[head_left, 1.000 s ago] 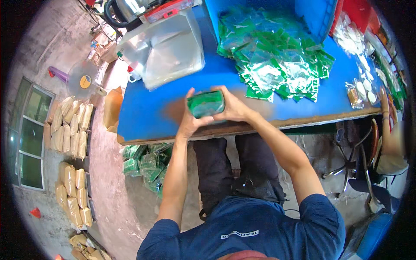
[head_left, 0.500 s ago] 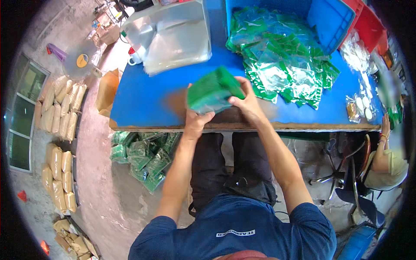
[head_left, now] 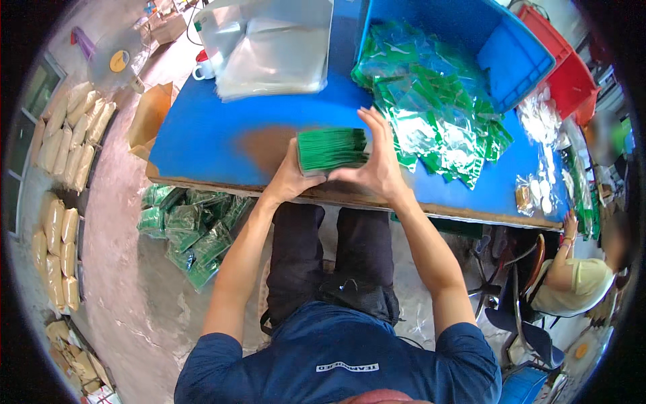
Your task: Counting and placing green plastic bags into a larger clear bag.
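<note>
A thick stack of green plastic packets [head_left: 330, 149] stands on edge just above the front part of the blue table, its many thin layers showing. My left hand [head_left: 294, 176] grips the stack at its left end, with the thumb along the lower side. Around the right end, my right hand [head_left: 378, 161] is open, its fingers stretched up and apart from the packets. Its thumb points left beneath the stack; whether it touches cannot be made out. Close by on the right lies a loose heap of green and clear packets [head_left: 437, 114], spilling from a tipped blue crate [head_left: 521, 64].
Clear plastic sheets or bags [head_left: 276, 64] lie at the back left of the table [head_left: 208, 141], near a white mug [head_left: 203, 67]. Bundled green packets [head_left: 195, 225] rest on the floor at left. Another person [head_left: 572, 283] sits at the right. Red crates [head_left: 562, 67] stand behind.
The stack has turned so its layered edges face up. My right hand has loosened from it and spread its fingers. The whole view has shifted slightly.
</note>
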Available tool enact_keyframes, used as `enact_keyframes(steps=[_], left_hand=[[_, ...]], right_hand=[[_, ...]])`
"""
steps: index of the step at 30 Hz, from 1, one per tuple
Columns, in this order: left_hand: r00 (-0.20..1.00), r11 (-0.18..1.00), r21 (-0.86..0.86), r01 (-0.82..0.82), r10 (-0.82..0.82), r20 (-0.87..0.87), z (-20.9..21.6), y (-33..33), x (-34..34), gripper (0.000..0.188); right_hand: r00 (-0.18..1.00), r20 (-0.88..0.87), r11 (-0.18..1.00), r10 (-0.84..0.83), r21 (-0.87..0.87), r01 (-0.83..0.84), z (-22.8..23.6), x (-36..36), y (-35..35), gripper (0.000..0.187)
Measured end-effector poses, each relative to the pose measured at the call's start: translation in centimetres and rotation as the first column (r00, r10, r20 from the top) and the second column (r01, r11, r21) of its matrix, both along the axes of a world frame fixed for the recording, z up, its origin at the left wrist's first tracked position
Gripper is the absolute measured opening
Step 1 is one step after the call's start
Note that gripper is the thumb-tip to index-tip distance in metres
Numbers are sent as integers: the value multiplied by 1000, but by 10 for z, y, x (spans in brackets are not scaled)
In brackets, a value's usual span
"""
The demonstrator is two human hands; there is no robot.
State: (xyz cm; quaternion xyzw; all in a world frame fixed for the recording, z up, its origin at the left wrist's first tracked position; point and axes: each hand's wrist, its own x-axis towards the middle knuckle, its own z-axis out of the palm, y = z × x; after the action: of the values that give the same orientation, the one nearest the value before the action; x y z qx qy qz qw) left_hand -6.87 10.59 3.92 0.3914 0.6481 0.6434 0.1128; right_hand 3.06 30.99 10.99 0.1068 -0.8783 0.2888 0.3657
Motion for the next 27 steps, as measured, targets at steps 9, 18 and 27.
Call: enact_keyframes(steps=[9, 18, 27], left_hand=[[997, 979, -198, 48, -58, -48, 49, -9, 30, 82], [762, 727, 399, -559, 261, 592, 45, 33, 44, 56], [907, 907, 89, -411, 397, 144, 37, 55, -32, 26]], right_hand=[[780, 592, 945, 203, 89, -313, 33, -9, -2, 88], [830, 478, 903, 286, -425, -66, 7, -5, -34, 73], [853, 222, 94, 473, -975, 202, -35, 15, 6, 54]])
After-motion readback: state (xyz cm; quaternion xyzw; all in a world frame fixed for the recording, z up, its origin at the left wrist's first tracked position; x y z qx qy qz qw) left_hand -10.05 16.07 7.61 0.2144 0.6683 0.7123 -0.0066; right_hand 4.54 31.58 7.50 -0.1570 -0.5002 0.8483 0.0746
